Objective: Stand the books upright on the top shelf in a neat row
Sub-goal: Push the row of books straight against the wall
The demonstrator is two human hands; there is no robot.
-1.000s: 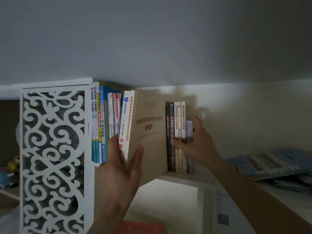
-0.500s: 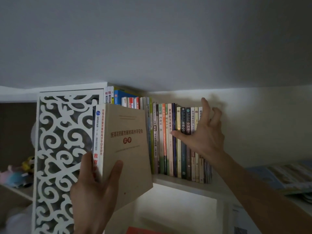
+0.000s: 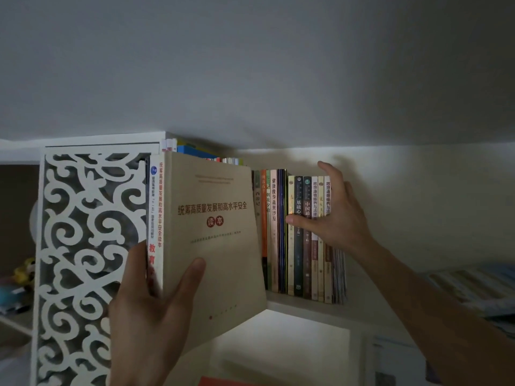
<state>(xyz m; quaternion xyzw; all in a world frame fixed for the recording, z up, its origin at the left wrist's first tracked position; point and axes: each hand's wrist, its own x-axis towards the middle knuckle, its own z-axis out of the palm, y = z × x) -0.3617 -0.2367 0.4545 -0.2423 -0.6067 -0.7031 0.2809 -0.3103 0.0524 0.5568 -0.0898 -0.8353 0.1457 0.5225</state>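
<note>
Books half shelved, two held clear of the row

Left hand (image 3: 147,316) grips a tan book (image 3: 214,232) and a white-spined book (image 3: 156,218) together by their lower near corner, thumb across the tan cover and fingers curled behind. Both are upright, out in front of the top shelf (image 3: 306,305) and not yet in the row. Right hand (image 3: 331,218) is spread against the right end of the standing books (image 3: 301,235), thumb across the spines and fingers over the tops, steadying rather than clutching them.

To finish this step well, I judge the right hand should keep the row packed while the left guides the pair squarely into whatever gap is meant for them; from this angle the tan cover hides that gap. Lower edges should meet the board first, and the spines end flush with their neighbours.

Covers look matte and stiff, the tan one plain card with dark red lettering. Spines in the row are slim and glossy; thin booklets at the far right look floppy and likely to sag. A white fretwork panel (image 3: 89,260), cut in scrolls, closes the left side. Loose flat books (image 3: 473,285) lie to the right.
</note>
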